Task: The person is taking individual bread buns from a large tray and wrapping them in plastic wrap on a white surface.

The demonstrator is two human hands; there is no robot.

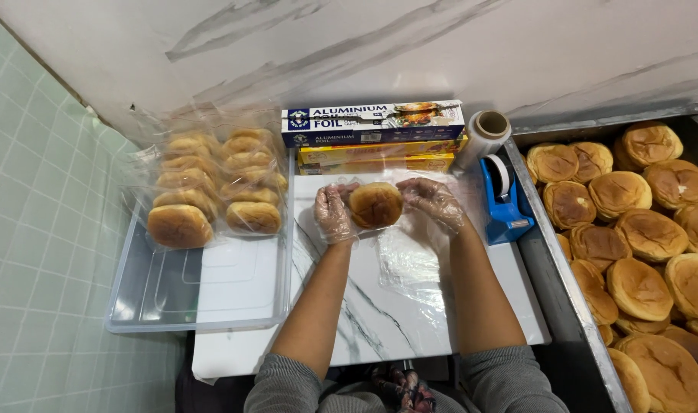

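Marble-patterned bench (379,321) carried the work. Both hands wore thin clear gloves: the left hand (333,214) and the right hand (434,202) were closed against opposite sides of one round brown bun (375,204), held just above a sheet of clear film (410,264) lying on the bench. Wrapped buns (211,191) sat stacked in a clear plastic tray (203,294) to the left. Foil boxes (373,122), a film roll (483,138) and a blue tape dispenser (506,203) stood behind. Unwrapped buns (639,229) filled a metal tray (563,283) on the right.
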